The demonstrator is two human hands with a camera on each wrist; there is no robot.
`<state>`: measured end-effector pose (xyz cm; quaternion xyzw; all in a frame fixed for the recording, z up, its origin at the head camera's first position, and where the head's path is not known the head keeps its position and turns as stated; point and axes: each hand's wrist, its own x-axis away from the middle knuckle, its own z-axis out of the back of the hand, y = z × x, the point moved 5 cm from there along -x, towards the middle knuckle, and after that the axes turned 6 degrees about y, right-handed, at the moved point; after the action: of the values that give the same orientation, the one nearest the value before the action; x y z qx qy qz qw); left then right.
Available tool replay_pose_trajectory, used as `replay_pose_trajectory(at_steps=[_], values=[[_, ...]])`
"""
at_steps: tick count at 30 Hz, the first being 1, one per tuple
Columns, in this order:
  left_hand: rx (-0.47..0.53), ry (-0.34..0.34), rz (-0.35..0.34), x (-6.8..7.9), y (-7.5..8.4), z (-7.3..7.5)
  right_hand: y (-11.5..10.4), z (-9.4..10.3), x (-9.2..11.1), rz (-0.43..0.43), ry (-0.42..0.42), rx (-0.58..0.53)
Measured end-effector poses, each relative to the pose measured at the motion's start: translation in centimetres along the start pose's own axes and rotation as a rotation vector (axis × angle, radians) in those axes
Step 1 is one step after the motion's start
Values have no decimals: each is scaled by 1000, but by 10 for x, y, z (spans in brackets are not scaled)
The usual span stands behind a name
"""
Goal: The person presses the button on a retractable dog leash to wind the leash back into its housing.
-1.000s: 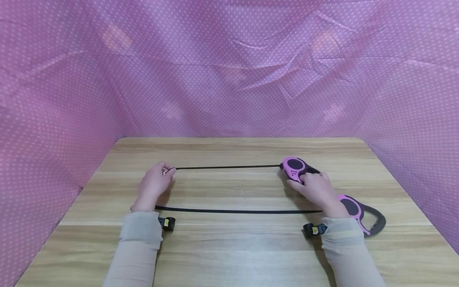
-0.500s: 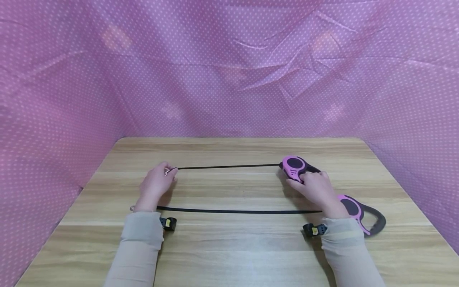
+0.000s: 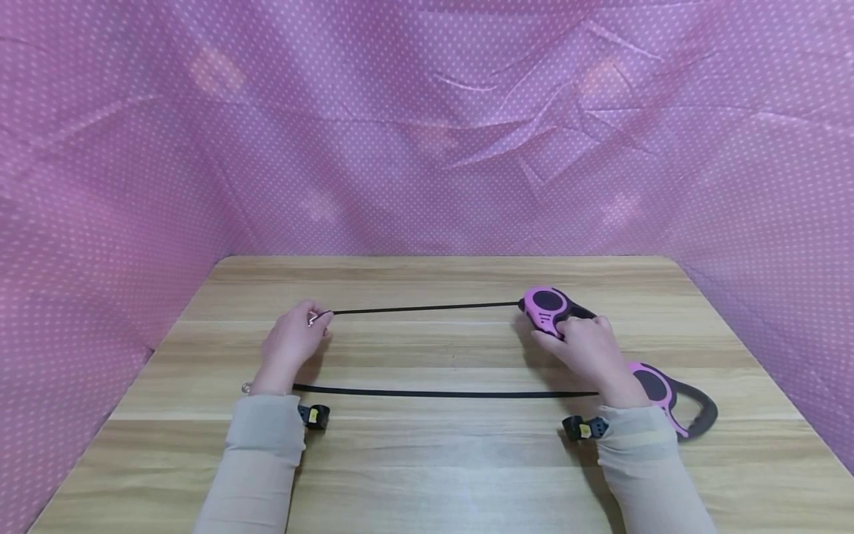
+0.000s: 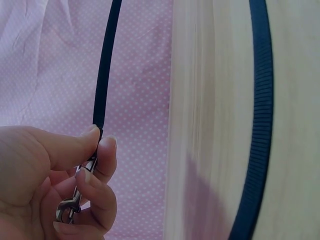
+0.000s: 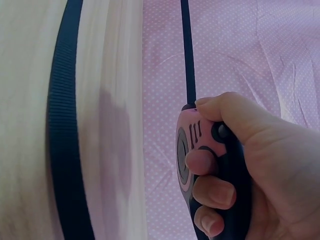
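Observation:
My right hand (image 3: 587, 352) grips the black handle of a pink and black retractable dog leash (image 3: 545, 308), fingers curled through its loop. In the right wrist view the thumb lies along the top of the casing (image 5: 187, 145), near the cord outlet. A black strap (image 3: 427, 308) runs from it, stretched straight, to my left hand (image 3: 293, 341). There the thumb and fingers pinch the strap's end, and a silver snap hook (image 4: 70, 205) lies within the curled fingers. Both hands are raised over the tabletop, with shadows below them.
A second pink and black retractable leash (image 3: 657, 389) lies on the wooden table (image 3: 440, 482), partly hidden by my right wrist. Its black strap (image 3: 440, 394) stretches left, and its metal end (image 3: 246, 387) shows beside my left wrist. Pink dotted cloth (image 3: 427, 148) hangs around the table.
The held leash casing has risen slightly away from me in the head view. My left hand has shifted a little to the right. The second leash has not moved.

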<state>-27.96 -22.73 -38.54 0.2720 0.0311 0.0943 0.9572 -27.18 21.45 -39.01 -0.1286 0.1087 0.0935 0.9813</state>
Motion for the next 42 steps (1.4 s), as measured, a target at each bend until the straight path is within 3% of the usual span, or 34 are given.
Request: replay_pose_trajectory(at_steps=[18,42], values=[[29,-5,-46,3,11,-2,-5,2,1,-9,-18,-5],[27,6,-41,3,16,-6,-13,6,1,31,24,6]])
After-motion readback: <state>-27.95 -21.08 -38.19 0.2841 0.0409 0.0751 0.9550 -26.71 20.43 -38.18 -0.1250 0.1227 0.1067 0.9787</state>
